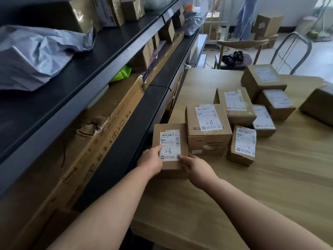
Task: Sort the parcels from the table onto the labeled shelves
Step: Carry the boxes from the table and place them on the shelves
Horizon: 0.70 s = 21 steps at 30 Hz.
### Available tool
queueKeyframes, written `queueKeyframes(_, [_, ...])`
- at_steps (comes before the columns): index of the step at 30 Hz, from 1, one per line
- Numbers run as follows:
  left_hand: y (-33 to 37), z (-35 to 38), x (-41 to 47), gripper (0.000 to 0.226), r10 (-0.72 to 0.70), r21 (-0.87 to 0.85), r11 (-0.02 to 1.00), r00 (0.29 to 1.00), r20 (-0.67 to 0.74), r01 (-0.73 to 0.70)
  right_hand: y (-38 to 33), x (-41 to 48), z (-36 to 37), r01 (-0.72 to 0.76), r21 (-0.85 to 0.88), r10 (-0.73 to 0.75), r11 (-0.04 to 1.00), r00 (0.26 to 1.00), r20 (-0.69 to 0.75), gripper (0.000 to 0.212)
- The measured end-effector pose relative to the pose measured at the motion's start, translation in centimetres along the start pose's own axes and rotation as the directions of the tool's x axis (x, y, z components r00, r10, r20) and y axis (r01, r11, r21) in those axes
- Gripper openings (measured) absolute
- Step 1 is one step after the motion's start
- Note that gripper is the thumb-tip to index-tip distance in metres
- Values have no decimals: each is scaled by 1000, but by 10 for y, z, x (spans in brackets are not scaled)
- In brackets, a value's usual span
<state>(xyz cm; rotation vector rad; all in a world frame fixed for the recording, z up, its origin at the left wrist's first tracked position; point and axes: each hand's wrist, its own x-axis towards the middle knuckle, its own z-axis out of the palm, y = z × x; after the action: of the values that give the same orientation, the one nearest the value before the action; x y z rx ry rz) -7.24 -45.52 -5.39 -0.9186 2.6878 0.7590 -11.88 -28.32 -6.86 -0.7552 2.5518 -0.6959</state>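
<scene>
- While left grip [150,160] and right grip [196,170] both clasped the 1-6 parcel [170,141], pickup looked underway.
- Next: probably needed lifting to shelves [126,138] marked 1-6.

We cannot read the small print on the nearest parcel [183,141]. The right edge cuts one box [319,105], the top edge a standing person [245,17].

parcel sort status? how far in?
Done: the shelves already hold boxes and bags; how many came from this table can't be told. In hand: left hand and right hand hold the near box, marked 1-6. Left: seven more boxes on the table, including middle 1-6 box, far 1-6 box and 1-7 box; other labels are unreadable.
</scene>
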Motion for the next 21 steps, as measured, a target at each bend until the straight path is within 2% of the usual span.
queueKeyframes(7, [13,29,-61,66,-49,-37,998,998,-40,47,27,-46,-7,31,-111,-27,993,999,34,42])
queueKeyframes(12, [21,53,-111,65,-76,-58,996,996,-50,73,50,-89,-8,60,-121,-58,991,998,20,40])
queueKeyframes(21, [26,91,-193,66,-161,-101,983,985,-58,155,83,-157,-3,209,-128,-202,969,977,67,39])
